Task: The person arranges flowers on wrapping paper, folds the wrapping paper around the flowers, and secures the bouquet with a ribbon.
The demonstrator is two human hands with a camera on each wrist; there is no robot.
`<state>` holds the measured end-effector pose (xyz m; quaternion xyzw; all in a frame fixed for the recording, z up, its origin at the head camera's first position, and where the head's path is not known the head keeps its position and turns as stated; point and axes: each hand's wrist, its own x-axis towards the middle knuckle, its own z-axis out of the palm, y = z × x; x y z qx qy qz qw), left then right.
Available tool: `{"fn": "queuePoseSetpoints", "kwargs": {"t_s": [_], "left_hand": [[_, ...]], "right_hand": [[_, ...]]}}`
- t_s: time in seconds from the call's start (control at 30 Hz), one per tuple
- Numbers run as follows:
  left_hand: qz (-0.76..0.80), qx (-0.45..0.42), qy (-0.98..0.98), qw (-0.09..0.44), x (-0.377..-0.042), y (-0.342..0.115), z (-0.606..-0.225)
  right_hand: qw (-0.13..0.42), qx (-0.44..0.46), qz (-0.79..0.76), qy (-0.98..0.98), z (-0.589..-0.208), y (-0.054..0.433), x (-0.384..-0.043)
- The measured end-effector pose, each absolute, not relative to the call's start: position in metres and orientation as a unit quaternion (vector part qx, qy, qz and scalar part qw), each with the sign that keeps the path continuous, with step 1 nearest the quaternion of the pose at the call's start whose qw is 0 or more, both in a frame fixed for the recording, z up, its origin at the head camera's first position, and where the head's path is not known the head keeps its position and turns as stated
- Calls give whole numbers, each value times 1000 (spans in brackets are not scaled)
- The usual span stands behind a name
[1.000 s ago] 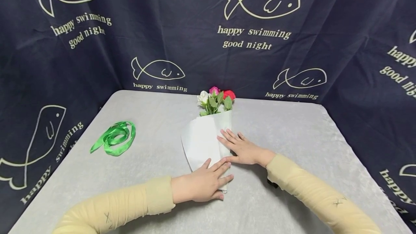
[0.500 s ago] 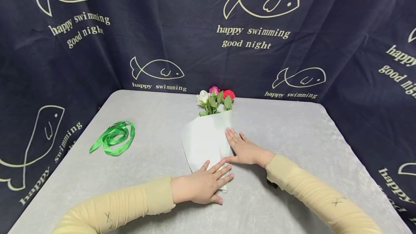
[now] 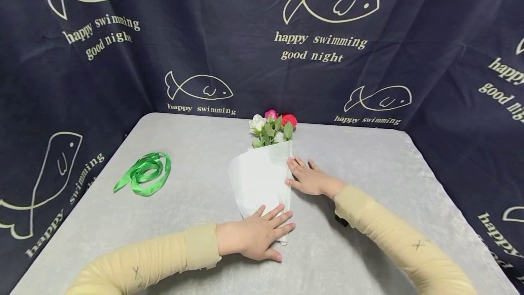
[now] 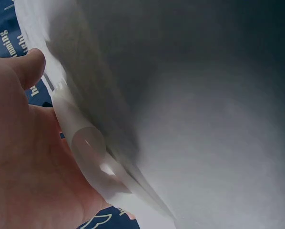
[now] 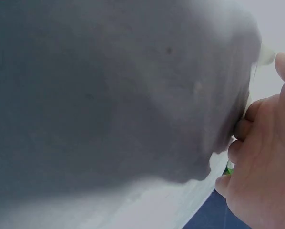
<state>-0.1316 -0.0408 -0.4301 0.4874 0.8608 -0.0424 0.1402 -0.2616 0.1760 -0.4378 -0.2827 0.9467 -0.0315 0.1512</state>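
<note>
A bouquet lies on the table, wrapped in white paper (image 3: 259,174) that narrows toward the near end. Out of its far end show a white rose (image 3: 257,123), a pink rose (image 3: 271,114), a red rose (image 3: 289,120) and green leaves (image 3: 268,134). Across the narrow lower part of the wrap rests my left hand (image 3: 262,236), fingers spread and straight. My right hand (image 3: 312,179) touches the wrap's right edge with its fingertips, fingers extended. In the left wrist view the rolled paper (image 4: 92,143) runs alongside the palm. The stems are hidden inside the wrap.
A loosely coiled green ribbon (image 3: 147,173) lies at the left of the grey cloth-covered table (image 3: 196,149). Behind and at both sides hangs a dark blue curtain (image 3: 254,58) with fish drawings and lettering.
My right hand has slid from on top of the paper to its right edge, and its thumb has moved up away from the left hand. The left hand has barely moved.
</note>
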Motion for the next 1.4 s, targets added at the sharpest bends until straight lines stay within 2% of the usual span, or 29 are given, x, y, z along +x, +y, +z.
{"fn": "queuePoseSetpoints", "kwargs": {"t_s": [0.23,0.67,1.1,1.27,1.4], "left_hand": [[-43,483,862,150,-133,-41,-427],[-61,492,859,128,-137,-35,-425],[-42,487,863,130,-143,-35,-421],[-61,502,856,103,-143,-37,-423],[-71,510,854,78,-142,-38,-426]], "right_hand": [[149,-277,-21,949,-434,171,-273],[137,-229,24,963,-432,170,-304],[152,-290,11,945,-438,189,-312],[145,-290,15,946,-435,186,-304],[107,-299,1,948,-433,180,-283]]}}
